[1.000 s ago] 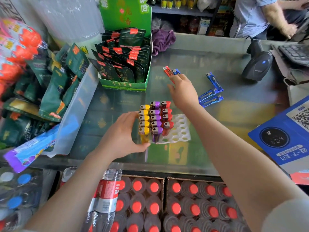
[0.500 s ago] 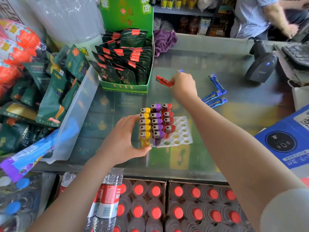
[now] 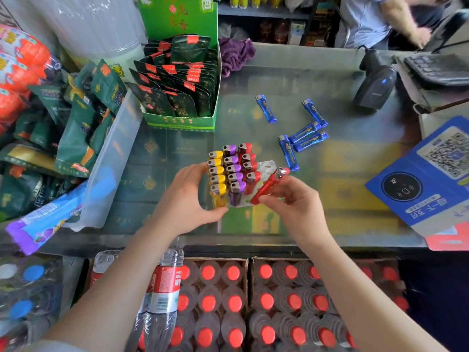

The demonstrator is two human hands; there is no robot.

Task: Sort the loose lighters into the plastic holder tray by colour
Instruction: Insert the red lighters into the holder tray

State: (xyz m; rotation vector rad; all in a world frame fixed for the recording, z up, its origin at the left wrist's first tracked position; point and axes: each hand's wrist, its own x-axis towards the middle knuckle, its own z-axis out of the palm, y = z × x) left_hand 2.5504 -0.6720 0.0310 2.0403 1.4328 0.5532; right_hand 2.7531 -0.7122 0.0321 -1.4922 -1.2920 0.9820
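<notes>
The clear plastic holder tray [image 3: 267, 165] stands on the glass counter, filled with upright rows of yellow lighters [image 3: 216, 171], purple lighters [image 3: 234, 171] and red lighters [image 3: 249, 161]. My left hand [image 3: 187, 199] grips the tray's near left corner. My right hand [image 3: 297, 201] pinches a red lighter [image 3: 267, 186] tilted over the tray's right, empty side. Several blue lighters [image 3: 304, 133] lie loose on the counter beyond the tray.
A green box of dark packets [image 3: 182, 97] stands at the back left, snack bags [image 3: 76, 128] pile on the left. A barcode scanner [image 3: 375, 87] and keyboard [image 3: 439, 69] sit back right, a blue payment sign [image 3: 426, 179] right. Bottle crates [image 3: 253, 301] lie below the counter.
My right hand has come back from the far counter to the tray's right side, carrying the red lighter. A blue lighter it covered now lies on the counter. My left hand stays on the tray.
</notes>
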